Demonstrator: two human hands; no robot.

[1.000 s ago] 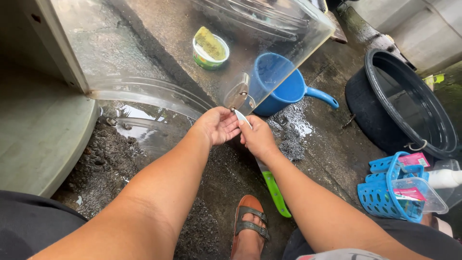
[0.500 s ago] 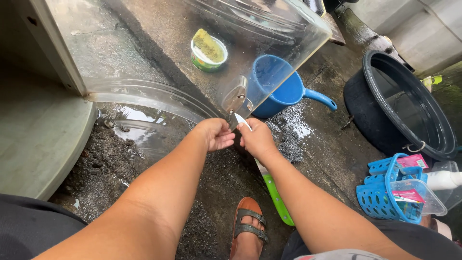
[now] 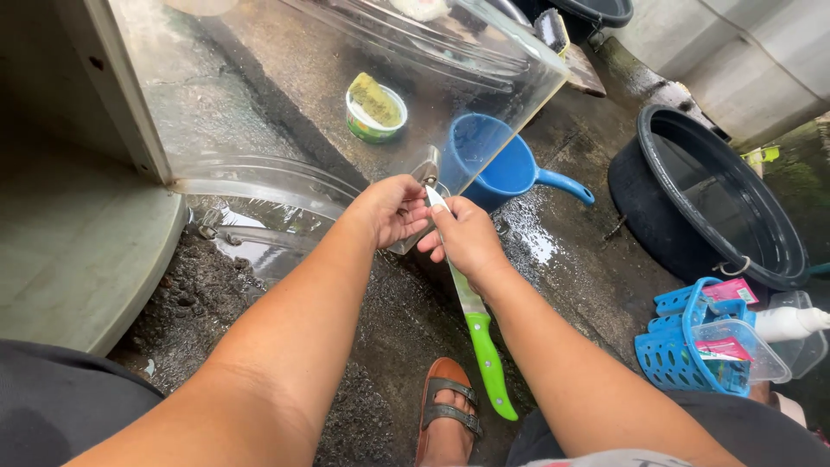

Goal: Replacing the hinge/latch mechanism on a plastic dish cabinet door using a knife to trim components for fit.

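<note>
Knife cleaning, mid-step by the look of it. The long knife with steel blade and bright green plastic handle (image 3: 472, 310) sits between both hands, tip pointing away toward the big clear plastic storage tub (image 3: 484, 82) lying tilted on the wet concrete floor (image 3: 571, 259), handle hanging free above the foot in a brown strap sandal (image 3: 450, 406). Right hand (image 3: 467, 238) is closed over the upper blade, gripping it from above rather than by the handle. Left hand (image 3: 389, 207) has its fingers curled in, pinching at the blade near the tip, right by the tub's corner latch; can't tell if there's a cloth or sponge under the fingers. My read: working the tip end of the blade by hand, handle end not being touched. Any stroke along that blade calls for fingers on the flat or the spine, off the edge, and a firm hold, since everything is wet and the handle is unsupported over the foot. Nearby: blue plastic dipper with a handle (image 3: 501, 164) just beyond the hands, small round green-and-white cup with a yellowish sponge (image 3: 375, 108) seen through the tub wall, black round basin (image 3: 782, 255) and blue plastic basket (image 3: 661, 355) well off to the right.
</note>
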